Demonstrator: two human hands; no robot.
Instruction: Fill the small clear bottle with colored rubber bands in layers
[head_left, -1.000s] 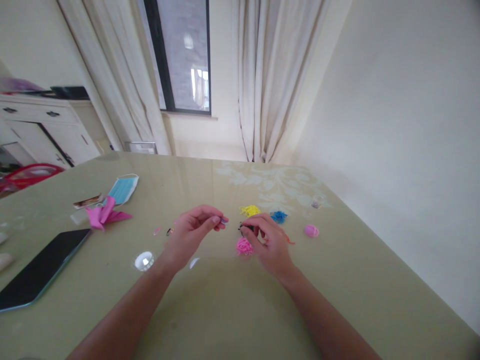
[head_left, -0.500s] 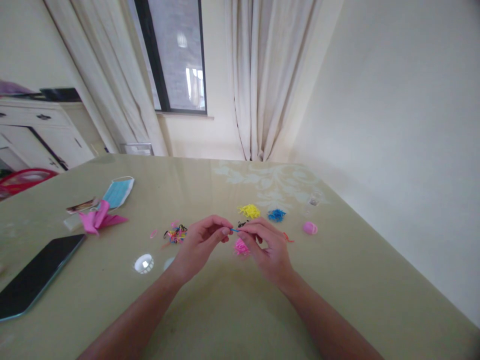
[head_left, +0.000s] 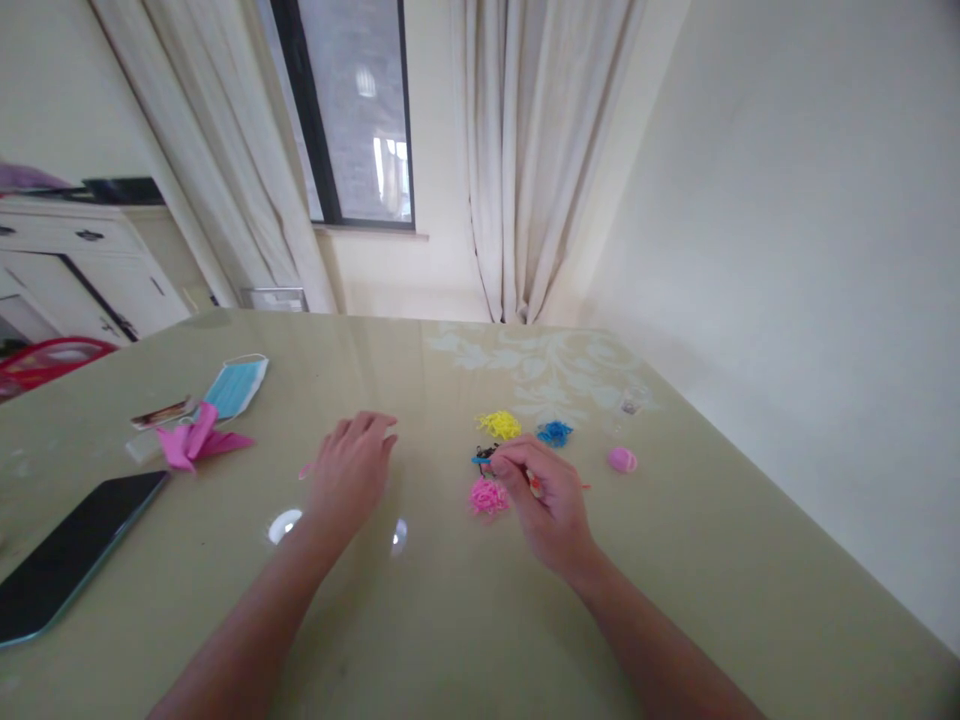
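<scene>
My right hand (head_left: 551,500) is closed in a pinch on a small blue rubber band (head_left: 481,460), which sticks out left of the fingertips. Behind and around it lie little heaps of rubber bands: yellow (head_left: 499,425), blue (head_left: 554,433), pink (head_left: 488,496) and black (head_left: 487,451). Some orange bands (head_left: 535,485) show partly behind the right hand. My left hand (head_left: 351,468) reaches over the table further left, its fingers stretched and apart, with no held thing visible. It covers the spot of the mixed-colour heap. A single pink band (head_left: 305,471) lies beside it.
On the left of the table (head_left: 450,630) are a black-screened phone (head_left: 82,550), a pink folded-paper figure (head_left: 199,440) and a blue face mask (head_left: 238,386). A pink egg-shaped object (head_left: 622,460) lies at right, near a small clear item (head_left: 630,405). A wall borders the right edge.
My left hand has let go of the blue band and moved left, over the mixed heap. The right hand still pinches the band, in nearly the same place.
</scene>
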